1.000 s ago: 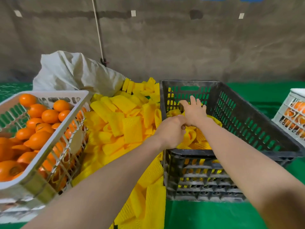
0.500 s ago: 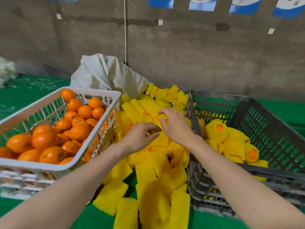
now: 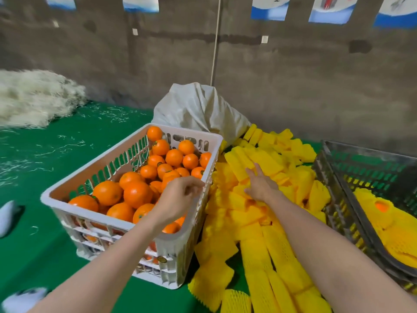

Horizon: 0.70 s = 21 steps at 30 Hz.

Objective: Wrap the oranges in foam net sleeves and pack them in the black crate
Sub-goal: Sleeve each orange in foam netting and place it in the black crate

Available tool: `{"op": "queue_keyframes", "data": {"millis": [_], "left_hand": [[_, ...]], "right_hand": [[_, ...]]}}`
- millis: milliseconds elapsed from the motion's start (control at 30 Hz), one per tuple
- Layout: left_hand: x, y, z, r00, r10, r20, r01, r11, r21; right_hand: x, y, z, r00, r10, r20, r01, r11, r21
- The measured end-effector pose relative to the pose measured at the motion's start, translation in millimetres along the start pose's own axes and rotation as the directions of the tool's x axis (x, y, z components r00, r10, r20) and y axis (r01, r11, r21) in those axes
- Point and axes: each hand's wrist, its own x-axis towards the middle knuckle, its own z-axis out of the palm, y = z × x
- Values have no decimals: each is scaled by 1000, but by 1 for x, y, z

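A white slatted crate (image 3: 126,154) at centre left is heaped with bare oranges (image 3: 137,193). My left hand (image 3: 178,195) hovers over its right side, fingers loosely curled and holding nothing. To the right lies a pile of flat yellow foam net sleeves (image 3: 259,222). My right hand (image 3: 260,185) rests on that pile with fingers stretched out. The black crate (image 3: 352,188) stands at the right edge, partly cut off, with several sleeved oranges (image 3: 383,213) inside.
A white sack (image 3: 198,109) leans against the grey wall behind the sleeves. White shredded fibre (image 3: 33,98) is heaped at the far left on the green mat (image 3: 45,222). White shoe tips (image 3: 6,215) show at the lower left.
My view has swung left. My left hand moved from the sleeve pile to over the white crate of oranges. My right hand left the black crate and now lies on the sleeves.
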Motion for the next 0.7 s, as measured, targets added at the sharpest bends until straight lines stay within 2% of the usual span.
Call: {"op": "queue_keyframes", "data": {"millis": [67, 167, 333, 467, 533, 700], "left_hand": [[5, -12, -7, 999, -25, -23, 26, 1000, 12], [22, -33, -16, 990, -114, -87, 121, 990, 74], [62, -53, -18, 930, -367, 2, 353, 896, 269], [76, -64, -3, 875, -461, 148, 358, 823, 441], [79, -73, 2, 853, -496, 159, 348, 770, 535], [77, -82, 5, 887, -451, 98, 377, 830, 410]], "right_hand": [[-2, 4, 9, 999, 50, -3, -50, 999, -21], [-9, 9, 14, 988, 96, -119, -90, 994, 57], [-17, 1, -10, 969, 95, -229, -22, 953, 304], [-31, -6, -32, 958, 11, -287, 92, 936, 341], [-41, -10, -38, 946, -19, -324, 153, 907, 393], [-61, -21, -44, 923, -47, -382, 241, 845, 478]]}}
